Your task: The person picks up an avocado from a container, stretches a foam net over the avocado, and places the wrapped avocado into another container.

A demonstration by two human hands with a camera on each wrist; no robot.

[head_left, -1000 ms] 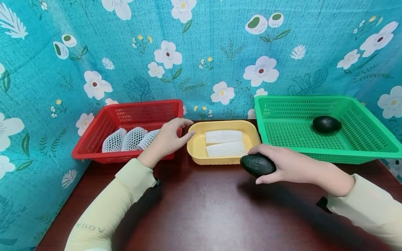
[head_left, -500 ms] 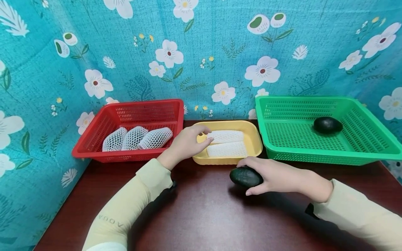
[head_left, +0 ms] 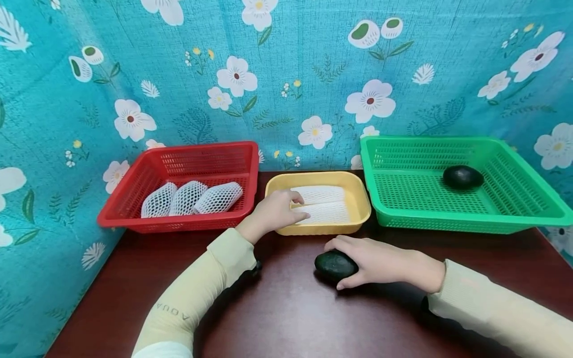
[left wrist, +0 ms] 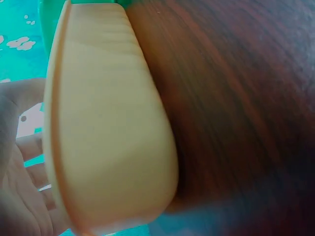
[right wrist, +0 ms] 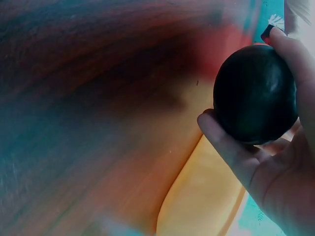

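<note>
My right hand [head_left: 373,261] grips a dark green avocado [head_left: 334,265] low over the table, in front of the yellow tray. In the right wrist view the thumb and fingers curve round the avocado [right wrist: 256,96]. My left hand [head_left: 275,211] reaches over the left side of the yellow tray [head_left: 309,229], thumb and fingers apart. Its fingertips are right at two white foam net sleeves [head_left: 324,213] lying flat in the tray. The left wrist view shows the tray's outer wall [left wrist: 108,118], with the hand [left wrist: 24,187] partly hidden behind the rim.
At the left stands a red basket [head_left: 179,224] holding three net-wrapped fruits [head_left: 188,198]. A green basket [head_left: 447,223] at the right holds one bare avocado [head_left: 463,177]. Behind them hangs a blue flowered cloth [head_left: 286,74]. The dark wooden table [head_left: 286,308] runs under everything.
My left hand has moved right from beside the red basket, down over the tray's sleeves. The right hand has carried the avocado left and toward me, lower over the table.
</note>
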